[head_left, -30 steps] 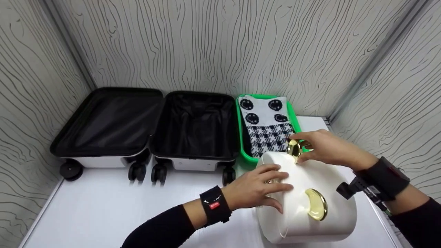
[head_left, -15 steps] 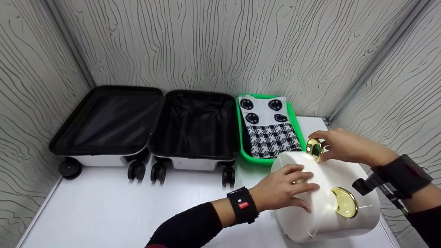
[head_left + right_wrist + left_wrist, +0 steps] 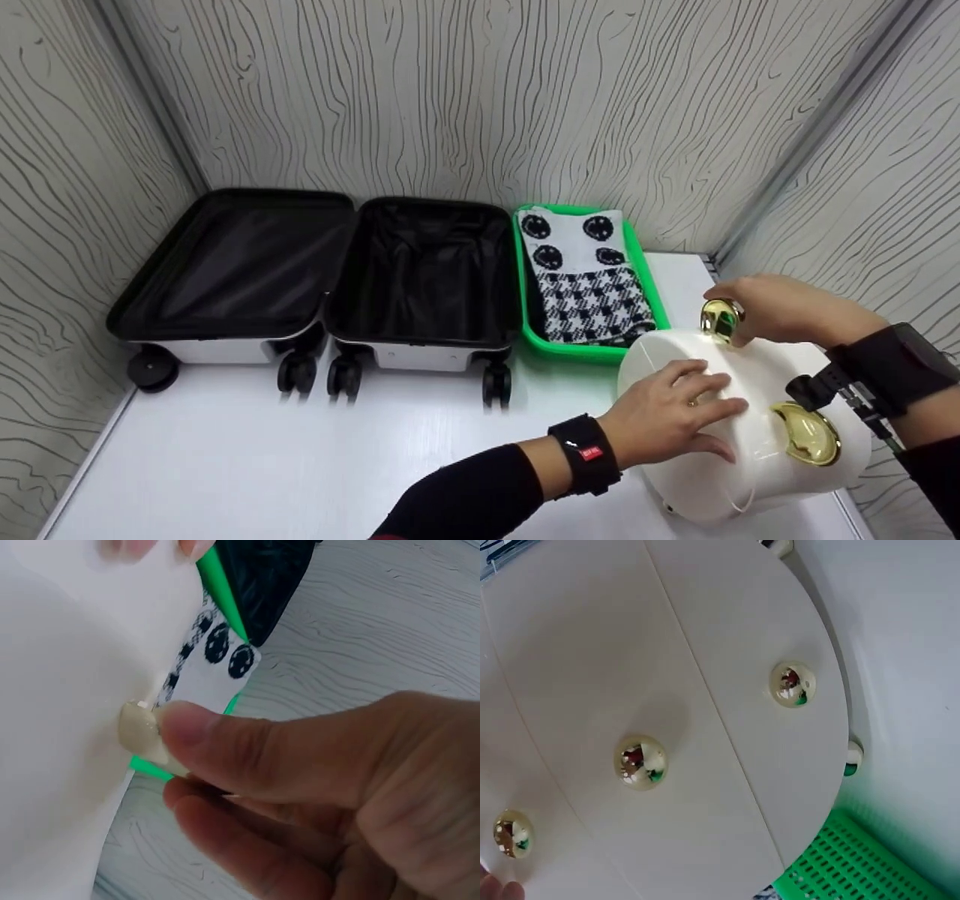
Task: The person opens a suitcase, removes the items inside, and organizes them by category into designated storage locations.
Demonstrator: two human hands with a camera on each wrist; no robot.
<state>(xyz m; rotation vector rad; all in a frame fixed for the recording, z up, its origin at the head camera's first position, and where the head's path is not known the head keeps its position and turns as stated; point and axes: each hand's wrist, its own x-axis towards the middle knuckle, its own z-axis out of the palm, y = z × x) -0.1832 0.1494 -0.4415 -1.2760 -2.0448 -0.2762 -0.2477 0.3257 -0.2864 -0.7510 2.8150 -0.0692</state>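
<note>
A white rounded drawer box (image 3: 705, 484) with gold trim stands at the right of the head view. Its flat face, crossed by seams, carries several round gold knobs, one of them a middle knob (image 3: 641, 763) in the left wrist view. My right hand (image 3: 780, 306) pinches a gold ear-like piece (image 3: 718, 319) on the box's curved side between thumb and fingers. The left hand (image 3: 667, 416) lies over the edge of the flat face, fingers spread and fairly straight, fingertips on the curved side. A second gold ear (image 3: 811, 439) sits nearer the front.
A green basket (image 3: 581, 351) behind the box holds folded black-and-white patterned cloth (image 3: 592, 300). To its left, an open suitcase (image 3: 431, 277) with black lining lies on the white table (image 3: 300, 457), wheels toward me. Patterned wall panels (image 3: 480, 97) surround the table.
Both hands and the drawer box have moved to the right together, away from the basket's front, uncovering more of its near edge. The right hand keeps its pinch on the gold ear.
</note>
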